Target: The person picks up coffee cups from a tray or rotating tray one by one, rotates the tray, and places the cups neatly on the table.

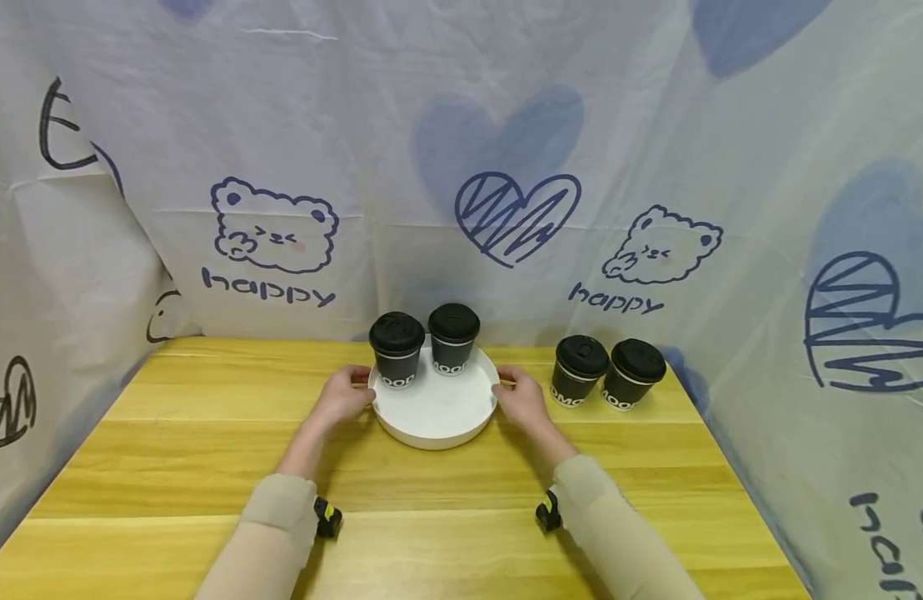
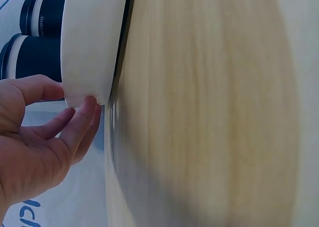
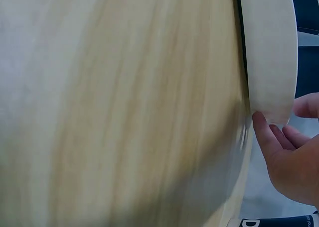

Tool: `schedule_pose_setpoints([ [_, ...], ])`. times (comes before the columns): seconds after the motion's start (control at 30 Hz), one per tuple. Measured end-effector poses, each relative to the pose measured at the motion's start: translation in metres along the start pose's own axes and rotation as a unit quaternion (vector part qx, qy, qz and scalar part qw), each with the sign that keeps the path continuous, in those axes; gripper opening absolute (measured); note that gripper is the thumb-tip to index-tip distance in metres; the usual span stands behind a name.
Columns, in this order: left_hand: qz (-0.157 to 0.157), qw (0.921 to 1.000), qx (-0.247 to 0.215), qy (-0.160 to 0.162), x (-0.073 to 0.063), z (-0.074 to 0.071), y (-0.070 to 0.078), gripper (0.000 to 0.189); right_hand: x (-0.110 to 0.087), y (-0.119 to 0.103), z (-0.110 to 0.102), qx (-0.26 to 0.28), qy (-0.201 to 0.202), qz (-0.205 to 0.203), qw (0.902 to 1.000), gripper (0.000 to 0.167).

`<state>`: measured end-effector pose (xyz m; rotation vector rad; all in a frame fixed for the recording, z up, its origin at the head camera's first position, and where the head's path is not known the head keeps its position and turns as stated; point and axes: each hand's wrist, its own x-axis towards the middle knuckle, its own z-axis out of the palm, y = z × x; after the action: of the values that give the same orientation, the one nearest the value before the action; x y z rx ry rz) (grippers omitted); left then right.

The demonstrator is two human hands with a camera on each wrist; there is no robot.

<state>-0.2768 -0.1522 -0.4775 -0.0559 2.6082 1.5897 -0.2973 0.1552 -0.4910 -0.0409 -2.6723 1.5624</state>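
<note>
Tray (image 1: 450, 408) is toward the back of the desk (image 1: 431, 492), left hand (image 1: 344, 395) and right hand (image 1: 521, 396) pinching opposite sides. Two cups (image 1: 397, 354) (image 1: 452, 342) stand on its back half, so an uneven lift could tip them imo. Can't tell if it's off the desk. Other cups (image 1: 579, 372) (image 1: 631, 375) sit right, mostly cropped from the right wrist view.
</note>
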Motion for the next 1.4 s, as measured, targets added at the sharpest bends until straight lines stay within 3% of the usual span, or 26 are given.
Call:
schedule_pose_setpoints([
  [0.27,-0.005,1.0,0.003,0.003,-0.001,0.001,0.0,0.051,-0.005,0.001,0.0,-0.008,0.0,-0.014,0.9999,0.042],
  [0.8,-0.005,0.9996,0.029,0.003,-0.011,0.002,0.008,0.062,-0.016,0.001,-0.004,0.017,-0.028,0.011,0.9994,0.044],
  [1.4,0.004,0.9983,0.059,-0.004,-0.01,0.008,0.006,0.064,-0.027,0.003,-0.004,0.053,-0.031,0.023,0.9979,0.046],
])
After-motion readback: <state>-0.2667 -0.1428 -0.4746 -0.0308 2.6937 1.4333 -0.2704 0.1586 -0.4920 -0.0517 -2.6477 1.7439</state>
